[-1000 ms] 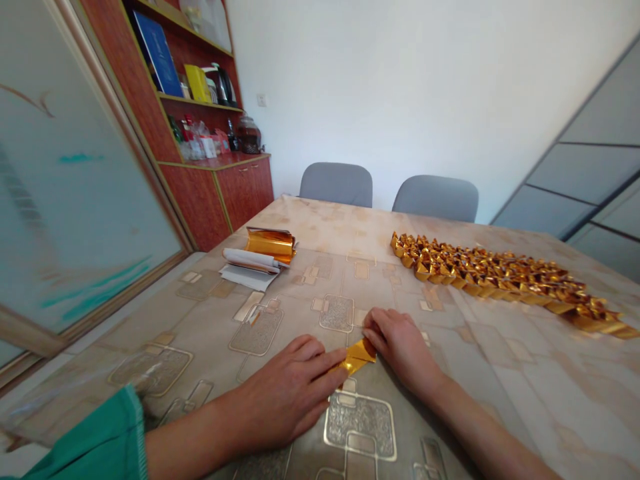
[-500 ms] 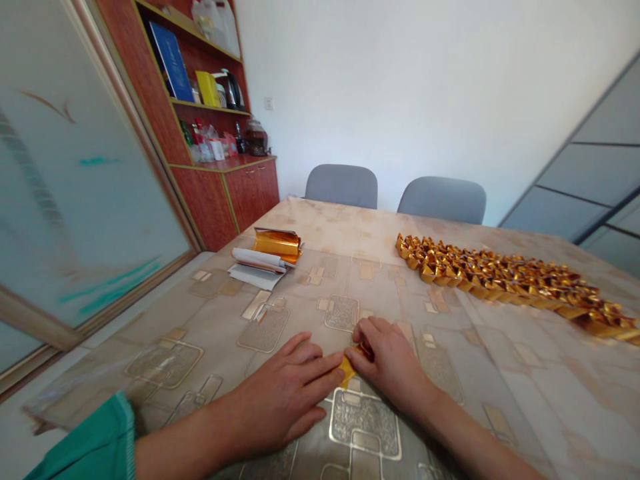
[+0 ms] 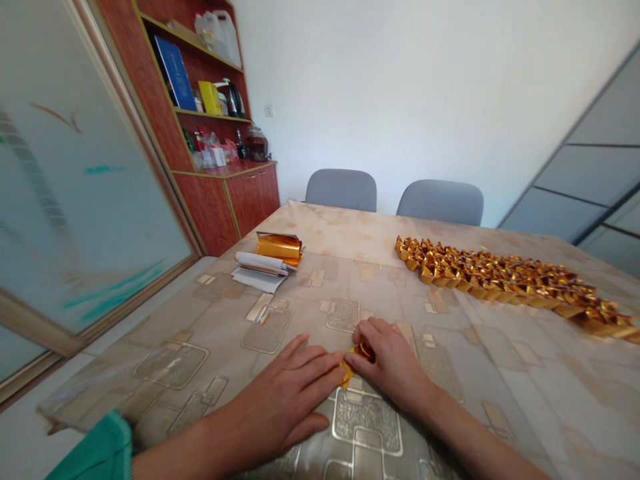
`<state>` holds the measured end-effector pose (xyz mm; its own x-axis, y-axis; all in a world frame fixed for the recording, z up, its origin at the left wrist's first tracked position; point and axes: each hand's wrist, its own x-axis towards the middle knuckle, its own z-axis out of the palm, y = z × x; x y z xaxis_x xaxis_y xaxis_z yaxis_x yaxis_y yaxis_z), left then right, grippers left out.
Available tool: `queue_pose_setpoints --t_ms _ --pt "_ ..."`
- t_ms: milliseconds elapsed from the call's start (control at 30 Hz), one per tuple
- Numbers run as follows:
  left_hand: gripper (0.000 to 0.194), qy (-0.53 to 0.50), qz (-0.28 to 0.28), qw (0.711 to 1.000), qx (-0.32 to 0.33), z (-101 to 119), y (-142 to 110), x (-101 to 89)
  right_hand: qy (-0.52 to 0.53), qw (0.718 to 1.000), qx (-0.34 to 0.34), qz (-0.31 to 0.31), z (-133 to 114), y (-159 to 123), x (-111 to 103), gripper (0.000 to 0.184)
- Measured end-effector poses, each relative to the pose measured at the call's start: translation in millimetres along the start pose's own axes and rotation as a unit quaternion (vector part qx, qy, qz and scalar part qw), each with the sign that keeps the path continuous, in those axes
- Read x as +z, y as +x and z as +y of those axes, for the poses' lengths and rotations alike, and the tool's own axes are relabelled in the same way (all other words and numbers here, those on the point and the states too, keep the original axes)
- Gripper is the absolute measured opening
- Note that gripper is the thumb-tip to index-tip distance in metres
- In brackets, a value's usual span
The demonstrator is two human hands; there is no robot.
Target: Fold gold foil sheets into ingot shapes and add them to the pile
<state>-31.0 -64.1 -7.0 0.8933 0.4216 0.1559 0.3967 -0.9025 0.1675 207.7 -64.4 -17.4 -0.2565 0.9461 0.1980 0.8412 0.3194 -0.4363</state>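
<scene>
A small piece of gold foil paper [image 3: 349, 371] lies on the patterned tablecloth between my two hands, mostly covered by fingers. My right hand [image 3: 387, 353] pinches its far right part, thumb against curled fingers. Flat on the table, my left hand [image 3: 295, 390] stretches its fingers out, and their tips touch the paper's left edge. Farther off to the left sits a curled gold foil sheet [image 3: 280, 249] beside folded white-backed sheets [image 3: 263, 270]. Rows of folded gold foil pieces [image 3: 500, 273] stand packed together at the right.
The table [image 3: 330, 223] carries a clear-covered patterned cloth. Two grey chairs [image 3: 341, 189] [image 3: 441, 201] stand along its far side. Behind at left is a red wooden cabinet [image 3: 253, 197] with bottles and a kettle [image 3: 233, 99]. A frosted sliding door [image 3: 90, 220] borders the left.
My hands stay almost in place on the gold foil paper, with only slight finger movement. The view has tilted a little, so the background sits slightly lower.
</scene>
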Motion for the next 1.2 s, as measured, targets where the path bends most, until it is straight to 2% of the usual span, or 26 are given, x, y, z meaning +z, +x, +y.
queue_pose_setpoints --t_ms 167,300,467,567,633,700,733,833,900,1033,1200 --pt "0.051 -0.035 -0.009 0.999 0.012 4.9 7.7 5.4 0.055 0.997 -0.036 -0.038 4.3 -11.2 -11.1 0.015" --pt "0.051 -0.033 -0.025 0.999 0.003 4.7 7.5 3.9 0.095 0.993 -0.027 -0.069 13.0 -10.6 -15.3 0.020" --pt "0.051 -0.057 -0.026 0.998 0.007 4.1 8.4 0.5 0.144 0.987 -0.004 -0.071 32.2 -5.5 -20.7 0.019" --pt "0.042 -0.083 -0.001 0.997 0.007 6.0 11.9 -2.6 0.169 0.980 -0.028 -0.099 39.2 -4.7 -26.2 0.027" --pt "0.030 -0.110 0.021 0.994 -0.003 6.6 17.8 -3.9 0.181 0.976 -0.040 -0.111 39.5 -4.5 -27.4 0.021" --pt "0.021 -0.130 0.026 0.991 -0.032 5.1 27.5 -4.1 0.177 0.979 -0.032 -0.092 37.2 -3.8 -24.8 0.005" --pt "0.019 -0.138 0.022 0.989 -0.050 3.4 33.6 -3.8 0.166 0.983 -0.028 -0.078 35.6 -3.2 -22.3 0.007" --pt "0.012 -0.113 0.038 0.975 -0.188 -2.7 53.5 -3.4 0.118 0.992 -0.029 -0.045 31.7 -1.5 -14.0 0.017" --pt "0.020 -0.114 0.027 0.964 -0.237 -5.3 64.2 -4.3 0.107 0.993 -0.023 -0.041 30.6 -0.9 -10.6 0.019" --pt "0.016 -0.162 -0.002 0.960 -0.229 -4.4 72.3 -5.3 0.124 0.992 0.003 -0.019 31.1 -2.2 -9.3 0.027" --pt "0.011 -0.259 0.043 0.939 -0.221 -4.4 70.3 5.5 0.131 0.991 -0.015 0.013 31.0 -3.5 -12.3 0.034"
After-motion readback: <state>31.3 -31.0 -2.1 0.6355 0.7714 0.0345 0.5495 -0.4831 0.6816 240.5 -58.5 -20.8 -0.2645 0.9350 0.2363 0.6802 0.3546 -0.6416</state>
